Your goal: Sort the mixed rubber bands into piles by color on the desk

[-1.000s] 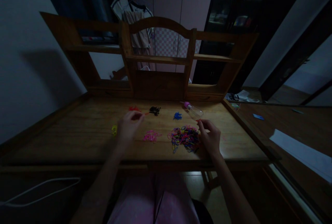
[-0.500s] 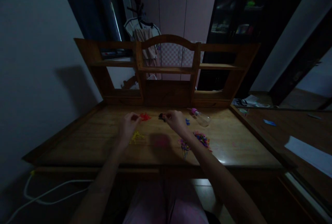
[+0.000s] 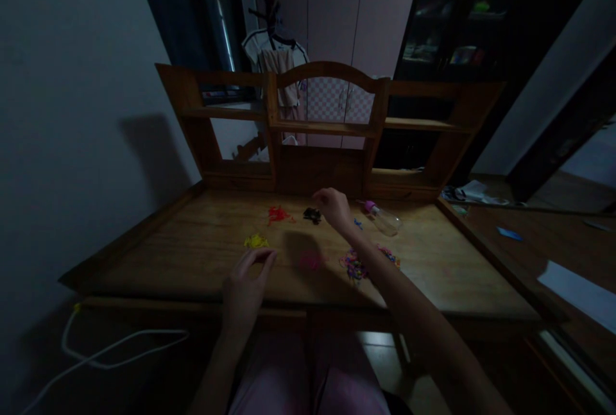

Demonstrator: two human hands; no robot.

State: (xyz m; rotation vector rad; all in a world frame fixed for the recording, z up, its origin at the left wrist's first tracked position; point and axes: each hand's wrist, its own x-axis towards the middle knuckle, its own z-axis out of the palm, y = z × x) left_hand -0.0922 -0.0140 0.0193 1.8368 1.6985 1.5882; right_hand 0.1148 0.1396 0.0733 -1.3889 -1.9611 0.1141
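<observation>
My right hand (image 3: 333, 206) hovers over the back of the wooden desk (image 3: 192, 254), just right of a small black pile of rubber bands (image 3: 312, 214). Its fingers are curled together in a pinch; the dim light hides anything in them. My left hand (image 3: 248, 287) lies near the desk's front edge, fingers stretched out and holding nothing, below a yellow pile (image 3: 255, 241). A red pile (image 3: 278, 214), a pink pile (image 3: 310, 260), a few blue bands (image 3: 357, 224) and a mixed-colour heap (image 3: 356, 264) lie spread across the desk. My right forearm crosses the heap.
A clear bottle with a pink cap (image 3: 384, 218) lies at the back right. A wooden shelf unit (image 3: 327, 126) stands along the desk's rear. A white cable (image 3: 120, 347) loops below the front left. A second dark surface (image 3: 529, 242) with papers adjoins at right.
My left hand has drawn back from the red pile to the desk's front edge. My right hand has lifted slightly off the black pile. The view has shifted left.
</observation>
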